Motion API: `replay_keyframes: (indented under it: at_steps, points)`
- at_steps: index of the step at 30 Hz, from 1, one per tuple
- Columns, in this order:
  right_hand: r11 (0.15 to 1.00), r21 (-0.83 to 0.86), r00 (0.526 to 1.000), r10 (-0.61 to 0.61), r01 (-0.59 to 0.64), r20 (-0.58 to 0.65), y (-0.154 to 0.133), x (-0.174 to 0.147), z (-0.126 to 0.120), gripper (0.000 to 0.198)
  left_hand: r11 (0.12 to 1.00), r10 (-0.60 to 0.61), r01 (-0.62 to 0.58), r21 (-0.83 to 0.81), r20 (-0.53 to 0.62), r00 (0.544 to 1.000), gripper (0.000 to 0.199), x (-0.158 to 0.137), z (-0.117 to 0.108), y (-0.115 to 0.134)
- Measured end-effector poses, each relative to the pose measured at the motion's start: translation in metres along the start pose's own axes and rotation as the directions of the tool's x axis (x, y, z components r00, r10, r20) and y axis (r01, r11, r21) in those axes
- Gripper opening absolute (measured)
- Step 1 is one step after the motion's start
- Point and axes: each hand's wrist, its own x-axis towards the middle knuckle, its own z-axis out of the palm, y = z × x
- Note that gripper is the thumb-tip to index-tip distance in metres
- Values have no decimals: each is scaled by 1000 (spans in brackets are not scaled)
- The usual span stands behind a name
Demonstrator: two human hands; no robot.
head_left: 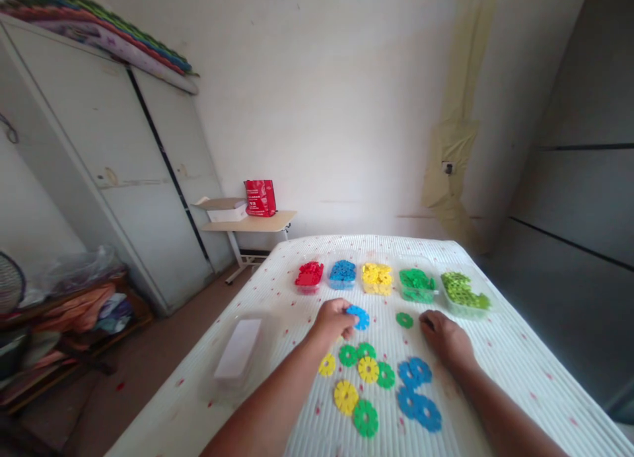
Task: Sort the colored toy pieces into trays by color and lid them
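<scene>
A blue notched plastic disc [360,317] is pinched in my left hand [333,323], held above the table. My right hand [448,338] rests on the tabletop with its fingers curled in and nothing visible in them. Just left of its fingertips lies a green notched disc [405,319]. Below the hands, green and yellow discs form a cluster around a yellow disc [368,370]. A larger yellow disc [345,397] touches a green disc [365,418] nearer to me. To their right, several blue discs [419,403] lie joined or overlapping; I cannot tell which.
Clear boxes stand in a row at the back: red pieces [310,276], blue pieces [343,273], yellow pieces [377,277], green pieces [417,282] and light green pieces [463,290]. A clear container with a white lid-like panel [238,349] sits at left. Behind is a small desk [267,222].
</scene>
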Motion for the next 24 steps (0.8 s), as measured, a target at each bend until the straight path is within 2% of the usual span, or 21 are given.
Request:
replay_keyframes:
  at_steps: [3, 6, 8, 10, 13, 17, 24]
  points:
    - [1000, -11, 1000, 9, -9, 6, -1, 0, 1, 17, 999, 33, -36, -19, -148, 988, 15, 43, -18, 23]
    - [1000, 2, 1000, 4, -4, 6, 0, 0, 0, 16, 999, 50, -52, -3, -255, 966, 26, 83, -23, 40]
    - [1000, 18, 1000, 6, -7, 12, 0, 2, 0, 16, 998, 60, -51, 36, -330, 942, 35, 100, -22, 41]
    - [999, 28, 999, 22, -23, 37, 1, 3, -1, 16, 994, 90, -57, 94, -396, 914, 37, 104, -22, 34]
    - [999, 29, 998, 26, -28, 62, 1, 4, -1, 16, 978, 161, -83, 192, -438, 885, 25, 88, -28, 12]
    - [1000, -12, 999, 11, -10, 46, -1, 3, -1, 18, 948, 228, -102, 300, -423, 877, 16, 47, -41, -22]
    - [1000, -6, 999, 13, -13, 41, 0, 2, -1, 17, 907, 269, -82, 413, -417, 869, 21, -17, -68, -63]
